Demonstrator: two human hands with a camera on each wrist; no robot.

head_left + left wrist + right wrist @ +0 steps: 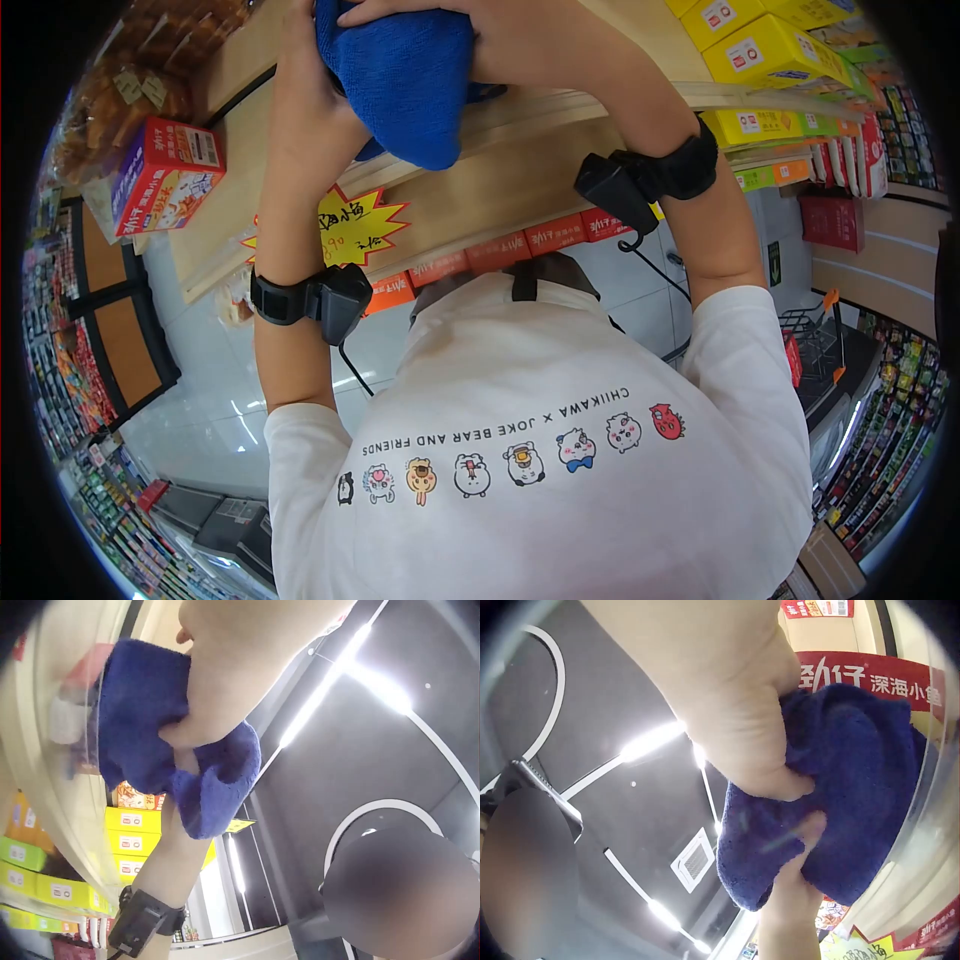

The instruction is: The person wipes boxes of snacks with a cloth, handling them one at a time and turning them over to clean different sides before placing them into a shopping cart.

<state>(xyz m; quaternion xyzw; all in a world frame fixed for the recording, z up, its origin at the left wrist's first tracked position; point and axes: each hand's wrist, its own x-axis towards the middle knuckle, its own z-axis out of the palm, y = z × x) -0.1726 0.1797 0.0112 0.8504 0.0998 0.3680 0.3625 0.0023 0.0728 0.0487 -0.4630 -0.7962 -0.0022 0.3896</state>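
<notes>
A blue cloth (410, 85) hangs bunched between both hands at the top of the head view. On its left side the left hand (325, 105) grips it, and the right hand (515, 35) holds its upper right part. In the left wrist view, the left thumb presses into the folds of the cloth (139, 712). The right wrist view has the right hand (754, 727) curled on the cloth (862, 787), its thumb close to the thumb of the left hand (799, 881). Folds hide most of the fingers.
Wooden shelving (480, 190) surrounds the hands. A red-and-purple box (172, 175) stands at left, beside bagged snacks (125, 90). Yellow boxes (775, 50) sit at upper right. A yellow star-shaped price sign (360, 228) and a row of red boxes (495, 250) are nearer the body.
</notes>
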